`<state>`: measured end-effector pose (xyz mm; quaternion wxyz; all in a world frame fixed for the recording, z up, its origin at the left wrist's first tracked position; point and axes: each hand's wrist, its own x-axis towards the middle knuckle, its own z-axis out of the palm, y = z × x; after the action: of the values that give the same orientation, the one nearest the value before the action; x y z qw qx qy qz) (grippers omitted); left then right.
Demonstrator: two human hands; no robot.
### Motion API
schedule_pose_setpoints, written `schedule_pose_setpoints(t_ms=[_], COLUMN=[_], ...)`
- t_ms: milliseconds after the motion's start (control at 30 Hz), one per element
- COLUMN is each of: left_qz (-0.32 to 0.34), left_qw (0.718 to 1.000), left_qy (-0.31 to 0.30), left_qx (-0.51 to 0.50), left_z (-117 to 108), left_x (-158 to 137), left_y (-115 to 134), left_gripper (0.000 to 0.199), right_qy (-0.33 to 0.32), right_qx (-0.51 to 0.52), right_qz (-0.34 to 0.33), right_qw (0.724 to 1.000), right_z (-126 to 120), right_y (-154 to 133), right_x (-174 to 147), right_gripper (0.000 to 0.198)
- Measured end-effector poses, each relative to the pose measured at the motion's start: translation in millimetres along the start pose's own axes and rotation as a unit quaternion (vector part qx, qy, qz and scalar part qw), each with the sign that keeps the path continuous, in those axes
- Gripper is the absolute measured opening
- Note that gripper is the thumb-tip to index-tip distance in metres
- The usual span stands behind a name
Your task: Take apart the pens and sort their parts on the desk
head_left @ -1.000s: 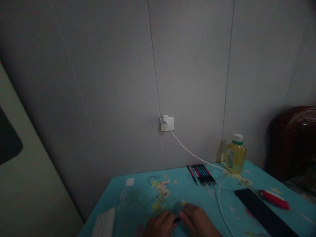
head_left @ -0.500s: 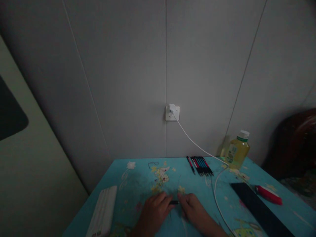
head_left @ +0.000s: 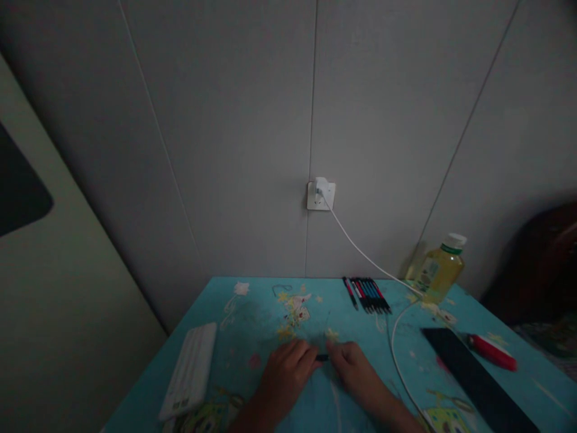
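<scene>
My left hand [head_left: 289, 370] is closed round one end of a slim black pen [head_left: 321, 358], just above the table. My right hand [head_left: 354, 364] pinches the other end with thumb and fingers. Only a short dark stretch of the pen shows between the hands; its ends are hidden. Beyond my hands, several pens [head_left: 370, 294] with black, red and blue parts lie side by side in a row. One red-and-black pen [head_left: 350, 293] lies slightly apart on the row's left.
A blue patterned cloth covers the table [head_left: 252, 325]. At left lies a white slab-like case [head_left: 192, 367]. On the right are a bottle of yellow liquid [head_left: 439, 273], a long black strip [head_left: 473, 376] and a red-handled tool [head_left: 493, 352]. A white cable [head_left: 356, 246] runs from the wall socket [head_left: 312, 198].
The view has tilted and shifted slightly. Both hands stay together at the pen, with little other visible movement. The things on the table lie as before.
</scene>
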<state>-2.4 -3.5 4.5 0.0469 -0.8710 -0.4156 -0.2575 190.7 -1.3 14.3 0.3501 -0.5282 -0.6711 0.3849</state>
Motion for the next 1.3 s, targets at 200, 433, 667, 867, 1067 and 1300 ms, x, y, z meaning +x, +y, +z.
schedule_pose_setpoints(t_ms=[200,433,667,867,1067,1300], left_qz=[-0.089,-0.257,-0.33,-0.352,-0.33,-0.285], left_qw=[0.976,0.753,0.662,0.633,0.638,0.655], left_qy=[0.039,0.123,0.207,0.246,0.241,0.233], left_qx=[-0.196,-0.593,-0.64,-0.644,-0.653,-0.66], left_z=[1.0,-9.2,-12.7,-9.1,-8.9,-9.8], left_x=[3.2,15.2,17.0,18.5,17.2,16.9], left_y=[5.3,9.5,3.9,-5.9,-3.2,-0.7], left_gripper=[0.023,0.028,0.033,0.037,0.033,0.03], right_qy=[-0.015,-0.046,-0.119,-0.147,-0.156,-0.131], right_qx=[0.093,0.018,0.014,0.004,-0.024,-0.05], right_qz=[0.006,-0.115,-0.162,-0.172,-0.178,-0.162], right_qw=[0.996,0.992,0.98,0.974,0.971,0.977], right_z=[-5.2,-0.1,5.5,4.1,5.8,12.6], right_y=[-8.0,-17.4,-27.5,-28.2,-26.9,-16.1], right_x=[1.5,-4.5,-13.4,-13.7,-12.6,-9.5], right_gripper=[0.062,0.032,0.02,0.021,0.028,0.028])
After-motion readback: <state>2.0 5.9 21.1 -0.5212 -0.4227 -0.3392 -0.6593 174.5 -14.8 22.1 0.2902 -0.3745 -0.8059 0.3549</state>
